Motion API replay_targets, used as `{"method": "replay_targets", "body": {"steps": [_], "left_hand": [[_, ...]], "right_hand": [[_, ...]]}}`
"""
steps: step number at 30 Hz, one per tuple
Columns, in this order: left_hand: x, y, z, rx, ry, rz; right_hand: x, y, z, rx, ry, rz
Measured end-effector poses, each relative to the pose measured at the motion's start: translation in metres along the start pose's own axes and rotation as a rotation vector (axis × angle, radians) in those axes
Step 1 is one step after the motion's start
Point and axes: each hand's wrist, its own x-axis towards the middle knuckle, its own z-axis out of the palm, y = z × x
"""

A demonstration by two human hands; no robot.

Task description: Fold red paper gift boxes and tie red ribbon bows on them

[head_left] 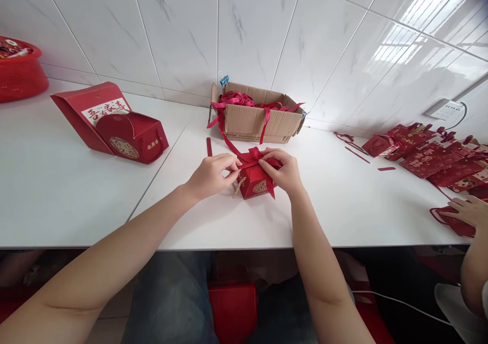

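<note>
A small red gift box point(249, 183) with a gold round pattern stands on the white table in front of me. Red ribbon point(254, 154) is looped into a bow on its top, and one tail hangs down the front. My left hand point(216, 175) pinches a ribbon end at the box's left side. On the right, my right hand point(283, 170) has thumb and fingers closed on the bow's other side, partly covering the box. A gold cord handle point(239, 186) shows at the box's left.
Behind the box, a cardboard box point(263, 123) holds tangled red ribbon. Larger red boxes point(131, 135) stand at left, near a red basket point(23, 74). Several red gift bags point(427, 156) and a co-worker's hand point(468, 212) on a red box are at right.
</note>
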Motion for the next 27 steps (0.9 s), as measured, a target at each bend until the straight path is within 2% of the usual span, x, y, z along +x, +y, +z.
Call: {"method": "replay_targets", "body": {"steps": [6, 13, 21, 27], "left_hand": [[0.0002, -0.0071, 0.0032, 0.012, 0.049, 0.106], [0.0014, -0.0091, 0.0021, 0.015, 0.058, 0.142], [0.0021, -0.0104, -0.0004, -0.092, 0.016, 0.014], [0.0028, -0.0108, -0.0033, -0.119, -0.032, -0.019]], "right_hand": [[0.0005, 0.0029, -0.0006, 0.009, -0.019, 0.008], [0.0, 0.0059, -0.0011, 0.03, -0.02, 0.016], [0.001, 0.0063, -0.0015, 0.05, -0.014, 0.023], [0.0008, 0.006, -0.0015, 0.057, -0.017, 0.026]]}}
